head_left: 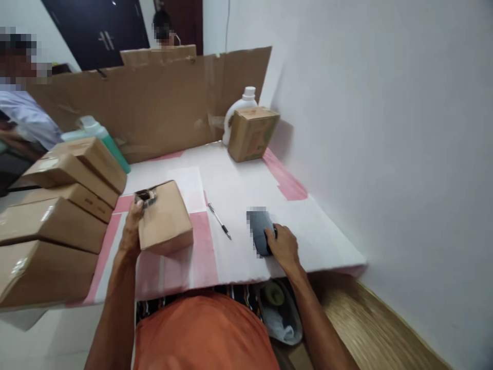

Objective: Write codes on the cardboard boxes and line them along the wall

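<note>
My left hand [132, 228] is closed round the left side of a small cardboard box [167, 218]. The box has a torn, dark opening at its top left corner, near my thumb. On the right, my right hand [283, 246] grips a dark blue-grey, flat, phone-shaped object [262, 234] at or just above the table; its edges are partly pixelated, so its exact kind is unclear. Between both hands a black-and-silver pen [219, 222] lies on the white and pink table cover [234, 185].
Several closed cardboard boxes [50, 221] line the left side, with a green bottle [111, 146] behind them. A cardboard panel [165, 103] crosses the back. A small box [254, 133] and white jug [248, 95] stand near the right wall [385, 128]. Two people sit beyond.
</note>
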Demonstrator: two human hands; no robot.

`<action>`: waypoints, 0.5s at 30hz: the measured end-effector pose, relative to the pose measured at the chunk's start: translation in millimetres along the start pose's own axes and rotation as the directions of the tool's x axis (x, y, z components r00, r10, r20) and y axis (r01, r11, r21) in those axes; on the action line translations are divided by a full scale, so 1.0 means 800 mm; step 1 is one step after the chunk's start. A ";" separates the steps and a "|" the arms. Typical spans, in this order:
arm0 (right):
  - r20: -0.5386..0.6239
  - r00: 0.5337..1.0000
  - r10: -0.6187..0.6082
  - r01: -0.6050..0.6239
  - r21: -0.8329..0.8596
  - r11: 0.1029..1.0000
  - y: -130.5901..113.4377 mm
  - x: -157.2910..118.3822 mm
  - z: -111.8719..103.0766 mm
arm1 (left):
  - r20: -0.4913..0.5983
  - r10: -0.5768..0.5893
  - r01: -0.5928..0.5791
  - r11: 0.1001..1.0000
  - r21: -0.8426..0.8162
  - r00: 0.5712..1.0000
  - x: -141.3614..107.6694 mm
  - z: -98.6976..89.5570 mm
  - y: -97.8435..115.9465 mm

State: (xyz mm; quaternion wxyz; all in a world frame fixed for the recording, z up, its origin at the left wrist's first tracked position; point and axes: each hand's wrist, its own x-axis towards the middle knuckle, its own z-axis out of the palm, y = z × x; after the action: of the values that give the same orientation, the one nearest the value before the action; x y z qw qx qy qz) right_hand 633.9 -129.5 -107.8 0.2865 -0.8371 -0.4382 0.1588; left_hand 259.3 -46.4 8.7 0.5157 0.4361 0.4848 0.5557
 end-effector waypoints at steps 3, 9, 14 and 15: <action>-0.047 0.998 -0.048 0.045 -0.069 0.997 -0.011 -0.005 -0.001 | -0.022 -0.076 0.074 0.994 -0.086 0.997 0.012 -0.001 -0.006; 0.146 0.871 -0.469 0.375 0.418 0.827 -0.096 -0.055 0.064 | -0.107 0.005 0.009 0.991 0.134 0.994 0.026 -0.022 -0.060; 0.275 0.729 -0.626 0.245 0.750 0.615 -0.162 -0.107 0.128 | -0.122 0.073 -0.026 0.938 0.346 0.990 -0.002 -0.051 -0.109; 0.283 0.716 -0.639 0.222 0.774 0.592 -0.169 -0.113 0.128 | -0.116 0.081 -0.032 0.927 0.373 0.990 -0.012 -0.057 -0.111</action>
State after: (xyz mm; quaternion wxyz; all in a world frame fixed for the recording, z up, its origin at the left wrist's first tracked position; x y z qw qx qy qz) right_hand 442.8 -108.3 -103.4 0.4735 -0.4470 -0.6046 0.4587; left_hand 228.6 -59.8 -85.8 0.3756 0.5024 0.6005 0.4959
